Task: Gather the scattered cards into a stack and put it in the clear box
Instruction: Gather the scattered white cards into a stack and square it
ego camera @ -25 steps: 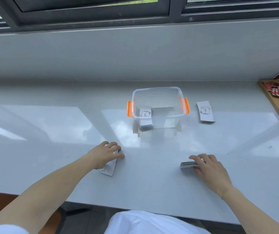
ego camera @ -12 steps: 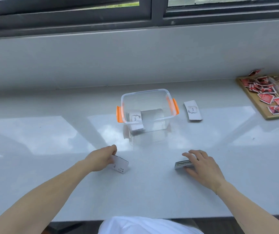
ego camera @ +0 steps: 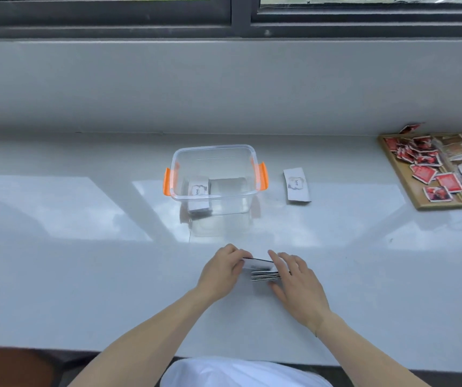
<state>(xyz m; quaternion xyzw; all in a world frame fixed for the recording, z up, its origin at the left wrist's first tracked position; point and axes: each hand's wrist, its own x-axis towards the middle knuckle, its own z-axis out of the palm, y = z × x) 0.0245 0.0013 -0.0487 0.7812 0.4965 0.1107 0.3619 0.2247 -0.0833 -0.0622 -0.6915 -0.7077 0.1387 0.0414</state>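
Observation:
A clear box [ego camera: 214,152] with orange handles stands mid-counter; a small pile of white cards [ego camera: 199,191] lies inside at its left. One white card [ego camera: 296,185] rests on the counter just right of the box. Nearer to me, my left hand [ego camera: 221,270] holds a single card [ego camera: 257,264] over a thin card stack [ego camera: 264,275]. My right hand [ego camera: 296,283] grips the stack's right end, hiding part of it.
A wooden tray [ego camera: 403,177] with several red and white packets sits at the far right. A grey wall and dark window frame rise behind the white counter [ego camera: 84,261]. The counter's front edge runs close to my body.
My left hand carried its card rightward from the left side to the stack. My right hand stayed on the stack. The camera view shifted slightly.

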